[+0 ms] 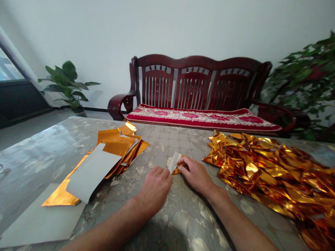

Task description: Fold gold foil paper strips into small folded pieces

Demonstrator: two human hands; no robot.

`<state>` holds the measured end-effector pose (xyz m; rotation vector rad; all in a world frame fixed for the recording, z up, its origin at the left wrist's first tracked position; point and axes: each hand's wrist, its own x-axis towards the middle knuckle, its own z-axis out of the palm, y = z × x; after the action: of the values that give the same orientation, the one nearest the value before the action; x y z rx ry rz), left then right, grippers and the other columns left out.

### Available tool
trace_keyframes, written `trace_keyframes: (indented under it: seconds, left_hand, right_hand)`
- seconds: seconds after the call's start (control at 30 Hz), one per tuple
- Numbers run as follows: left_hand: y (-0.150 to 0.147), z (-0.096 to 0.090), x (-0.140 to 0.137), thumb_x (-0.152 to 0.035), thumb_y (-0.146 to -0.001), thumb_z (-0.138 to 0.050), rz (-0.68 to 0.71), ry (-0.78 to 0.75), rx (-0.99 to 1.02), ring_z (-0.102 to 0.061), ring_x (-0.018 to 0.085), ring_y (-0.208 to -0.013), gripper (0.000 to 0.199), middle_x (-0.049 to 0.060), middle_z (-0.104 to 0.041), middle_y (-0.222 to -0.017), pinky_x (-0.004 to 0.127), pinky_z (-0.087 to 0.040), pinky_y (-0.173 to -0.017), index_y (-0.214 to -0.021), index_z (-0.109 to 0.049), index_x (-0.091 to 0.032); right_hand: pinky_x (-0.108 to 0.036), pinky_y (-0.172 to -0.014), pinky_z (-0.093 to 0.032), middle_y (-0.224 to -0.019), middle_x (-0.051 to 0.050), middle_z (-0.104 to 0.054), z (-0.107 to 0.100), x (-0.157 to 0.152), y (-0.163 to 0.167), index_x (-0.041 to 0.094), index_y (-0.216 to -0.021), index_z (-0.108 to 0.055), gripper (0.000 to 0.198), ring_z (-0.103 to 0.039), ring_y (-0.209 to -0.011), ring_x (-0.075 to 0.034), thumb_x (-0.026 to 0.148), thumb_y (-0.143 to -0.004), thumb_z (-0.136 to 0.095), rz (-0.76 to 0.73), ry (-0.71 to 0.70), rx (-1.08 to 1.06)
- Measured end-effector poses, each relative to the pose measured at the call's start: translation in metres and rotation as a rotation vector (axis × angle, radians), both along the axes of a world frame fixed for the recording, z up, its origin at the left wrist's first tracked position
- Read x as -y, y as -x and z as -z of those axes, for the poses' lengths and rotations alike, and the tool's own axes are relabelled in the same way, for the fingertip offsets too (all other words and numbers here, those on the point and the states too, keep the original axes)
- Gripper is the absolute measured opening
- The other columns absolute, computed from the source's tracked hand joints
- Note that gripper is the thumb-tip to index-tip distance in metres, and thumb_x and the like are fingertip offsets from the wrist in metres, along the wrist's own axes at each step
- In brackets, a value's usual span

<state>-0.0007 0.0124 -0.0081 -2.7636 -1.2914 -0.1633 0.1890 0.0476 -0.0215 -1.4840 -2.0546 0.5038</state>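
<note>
A small piece of gold foil paper (175, 163), partly folded with its pale back showing, is held between both hands over the table. My left hand (156, 184) is closed on its near left edge, the fingertips partly hidden behind the knuckles. Fingers of my right hand (195, 173) pinch its right side. To the left lies a loose stack of gold foil sheets (115, 139), some turned pale side up. A heap of folded gold foil pieces (264, 170) covers the table's right side.
The table (157, 139) has a patterned grey cover. Behind it stands a dark wooden bench (180, 64) with a red floral cushion (199, 116). Potted plants stand at the left (69, 85) and right (303, 76).
</note>
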Motion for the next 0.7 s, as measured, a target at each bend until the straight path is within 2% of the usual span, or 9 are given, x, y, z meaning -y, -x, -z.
trace_keyframes:
  seconds: [0.37,0.47,0.57,0.7]
  left_hand:
    - [0.0016,0.0054,-0.0056,-0.015,-0.092,-0.052,0.017,-0.049,0.038,-0.058,0.024,-0.088,0.009,0.005,-0.064,-0.09,0.039,-0.047,-0.081,-0.091,-0.061,-0.017]
    - [0.0021,0.0054,-0.005,-0.016,-0.093,-0.05,0.019,-0.054,0.066,-0.058,0.024,-0.088,0.012,0.004,-0.064,-0.091,0.039,-0.046,-0.081,-0.099,-0.06,-0.018]
    - [0.001,0.0049,-0.0033,-0.017,-0.094,-0.049,0.032,-0.033,0.077,-0.058,0.024,-0.09,0.016,0.004,-0.065,-0.095,0.039,-0.047,-0.082,-0.107,-0.059,-0.019]
    - [-0.0012,0.0038,-0.0025,-0.015,-0.093,-0.051,0.03,0.031,0.058,-0.059,0.024,-0.094,0.014,0.005,-0.065,-0.098,0.038,-0.047,-0.084,-0.101,-0.062,-0.019]
  right_hand:
    - [-0.025,-0.073,-0.039,-0.09,0.002,-0.07,-0.0005,-0.0016,-0.0017,0.024,-0.091,-0.063,0.007,-0.063,-0.084,-0.015,0.022,-0.088,-0.057,-0.056,-0.031,0.025]
    - [-0.025,-0.073,-0.039,-0.091,0.002,-0.07,-0.0009,-0.0022,-0.0015,0.024,-0.091,-0.062,0.006,-0.062,-0.083,-0.015,0.021,-0.088,-0.057,-0.069,-0.045,0.041]
    - [-0.025,-0.074,-0.039,-0.09,0.001,-0.069,0.0004,-0.003,-0.0014,0.023,-0.09,-0.062,0.006,-0.062,-0.084,-0.015,0.02,-0.089,-0.057,-0.079,-0.049,0.048]
    - [-0.025,-0.075,-0.04,-0.092,0.0,-0.069,0.0024,-0.003,-0.0007,0.023,-0.091,-0.062,0.006,-0.061,-0.086,-0.016,0.021,-0.09,-0.057,-0.082,-0.071,0.04]
